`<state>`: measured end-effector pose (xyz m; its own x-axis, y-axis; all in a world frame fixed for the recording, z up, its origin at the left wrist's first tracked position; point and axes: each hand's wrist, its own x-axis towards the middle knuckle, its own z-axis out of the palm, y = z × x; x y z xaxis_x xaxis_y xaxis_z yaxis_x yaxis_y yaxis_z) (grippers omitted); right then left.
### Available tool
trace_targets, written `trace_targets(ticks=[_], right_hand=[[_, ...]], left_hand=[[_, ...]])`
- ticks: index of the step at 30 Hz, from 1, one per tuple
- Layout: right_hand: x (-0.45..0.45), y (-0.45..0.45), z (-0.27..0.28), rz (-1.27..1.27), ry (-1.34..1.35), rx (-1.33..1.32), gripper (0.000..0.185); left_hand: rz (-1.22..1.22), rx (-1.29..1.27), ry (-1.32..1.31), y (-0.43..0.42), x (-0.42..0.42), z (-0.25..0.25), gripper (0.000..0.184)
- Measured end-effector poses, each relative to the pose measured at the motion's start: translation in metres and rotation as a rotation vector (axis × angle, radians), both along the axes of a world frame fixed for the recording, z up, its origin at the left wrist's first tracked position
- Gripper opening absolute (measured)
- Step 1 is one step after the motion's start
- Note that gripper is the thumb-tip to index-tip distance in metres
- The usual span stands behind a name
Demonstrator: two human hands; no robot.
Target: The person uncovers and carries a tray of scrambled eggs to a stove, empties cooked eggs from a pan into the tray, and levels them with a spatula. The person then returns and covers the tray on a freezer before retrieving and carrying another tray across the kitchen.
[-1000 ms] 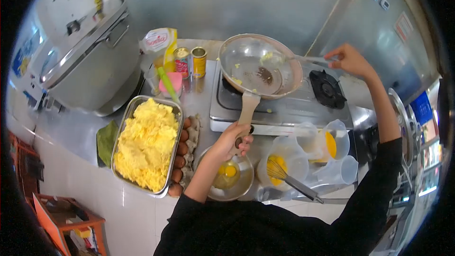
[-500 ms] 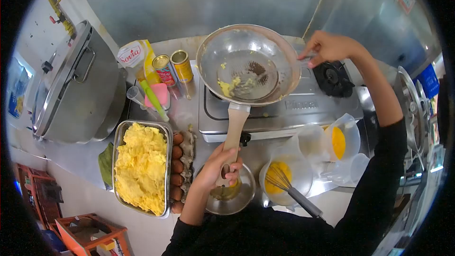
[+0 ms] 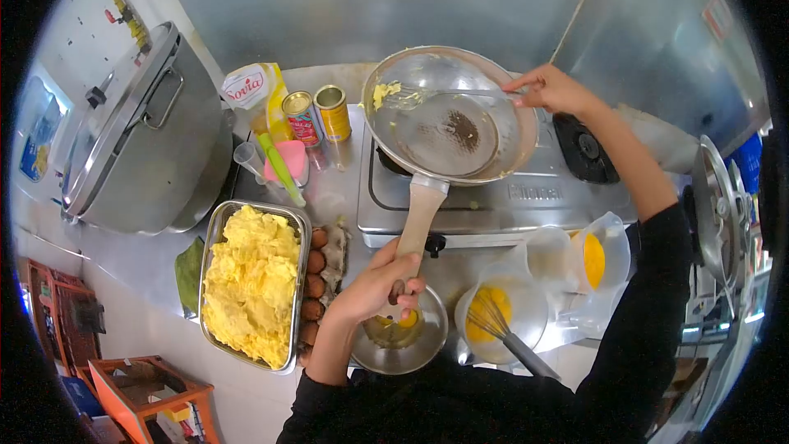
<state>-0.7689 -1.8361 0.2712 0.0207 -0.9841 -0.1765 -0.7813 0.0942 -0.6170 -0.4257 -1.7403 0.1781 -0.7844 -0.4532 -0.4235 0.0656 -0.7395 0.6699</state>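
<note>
My left hand [image 3: 380, 286] is wrapped round the pale handle of a frying pan [image 3: 514, 127], above the gas stove [image 3: 526, 191]. Fingers of my right hand [image 3: 549, 90] pinch a thin metal fork [image 3: 472, 92] over the pan's far rim. Its tines, at the pan's left side, touch small bits of yellow scrambled egg [image 3: 385, 94]. A brown patch marks the pan's middle. Below my left hand stands a steel bowl [image 3: 431, 333] with some yellow egg in it.
Left of the pan are a tray of scrambled egg [image 3: 251, 279], brown eggs [image 3: 314, 286], two cans [image 3: 333, 115] and a large pot [image 3: 140, 148]. At right, a whisk [image 3: 526, 353] rests in a jug [image 3: 534, 325] of beaten egg, beside another jug [image 3: 622, 251].
The fork has swept from the pan's middle to its upper left, pushing the egg bits up the side. My right hand has shifted slightly; the whole view has moved a little.
</note>
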Motion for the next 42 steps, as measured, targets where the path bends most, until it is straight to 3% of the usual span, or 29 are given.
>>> trace_targets(ticks=[8,18,21,24,25,28,29,32,35,38,42], right_hand=[[0.001,0.030,-0.039,-0.188,-0.297,-0.098,0.031],[0.052,0.090,0.031,-0.210,-0.276,-0.195,0.034],[0.083,0.099,0.042,0.031,-0.145,-0.515,0.036],[0.140,0.124,0.061,0.082,-0.122,-0.366,0.038],[0.158,0.128,0.054,0.164,-0.101,-0.461,0.038],[0.205,0.147,0.039,0.363,0.187,-0.641,0.035],[0.213,0.152,0.035,0.490,0.428,-0.804,0.038],[0.234,0.169,0.034,0.630,0.833,-0.830,0.043],[0.240,0.175,0.023,0.626,0.911,-0.884,0.039],[0.239,0.176,0.009,0.541,0.886,-0.869,0.030],[0.253,0.203,0.025,0.479,0.690,-0.298,0.025]], left_hand=[[0.010,0.002,0.051,0.001,-0.002,0.000,0.019],[-0.008,-0.015,0.187,0.001,-0.011,-0.030,0.026],[0.011,0.061,0.275,0.003,-0.018,-0.045,0.034],[0.077,0.080,0.429,0.010,-0.014,-0.052,0.048],[0.093,0.068,0.487,0.013,-0.013,-0.052,0.053],[0.231,0.164,0.543,0.027,-0.013,-0.058,0.062],[0.226,0.109,0.637,0.031,-0.011,-0.063,0.063],[0.542,0.164,0.549,0.055,-0.010,-0.075,0.052],[0.847,0.133,0.236,0.094,0.002,-0.089,0.041],[0.772,-0.084,0.096,0.142,0.041,-0.073,0.031],[0.971,-0.502,0.004,0.190,0.111,-0.061,0.029]])
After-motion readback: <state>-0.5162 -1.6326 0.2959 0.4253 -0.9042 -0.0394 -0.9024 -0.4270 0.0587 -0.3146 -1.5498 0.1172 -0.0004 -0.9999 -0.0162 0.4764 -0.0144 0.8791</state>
